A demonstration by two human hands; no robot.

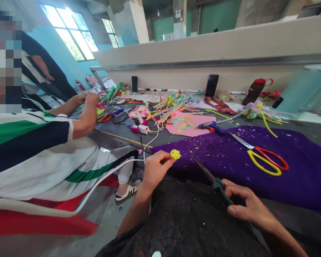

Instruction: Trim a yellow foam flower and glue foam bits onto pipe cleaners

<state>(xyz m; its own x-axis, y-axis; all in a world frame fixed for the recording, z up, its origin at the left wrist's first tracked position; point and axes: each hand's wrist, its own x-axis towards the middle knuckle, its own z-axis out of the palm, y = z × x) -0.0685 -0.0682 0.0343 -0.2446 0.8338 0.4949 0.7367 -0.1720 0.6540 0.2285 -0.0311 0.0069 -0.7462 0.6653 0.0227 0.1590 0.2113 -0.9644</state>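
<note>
Between the thumb and fingers of my left hand (pixel 158 167) is a small fuzzy yellow piece (pixel 176 154), perhaps of pipe cleaner. My right hand (pixel 242 201) grips dark green-handled scissors (pixel 216 184), whose blades point up and left toward the yellow piece without touching it. Under the blades spreads a purple cloth (pixel 296 150) flecked with tiny scraps. On that cloth lies a second pair of scissors (pixel 267 160) with one red and one yellow handle loop. A blue glue gun (pixel 211 125) rests near the cloth's far edge, beside a pink sheet (pixel 173 125) carrying small yellow and green pieces.
A bundle of coloured pipe cleaners (pixel 176 101) lies at the table's middle. Farther back stand a phone (pixel 212 85), a brown bottle (pixel 254 92) and a teal container (pixel 302 89). A white cable (pixel 109 165) crosses on the left, where a co-worker (pixel 42 142) sits working.
</note>
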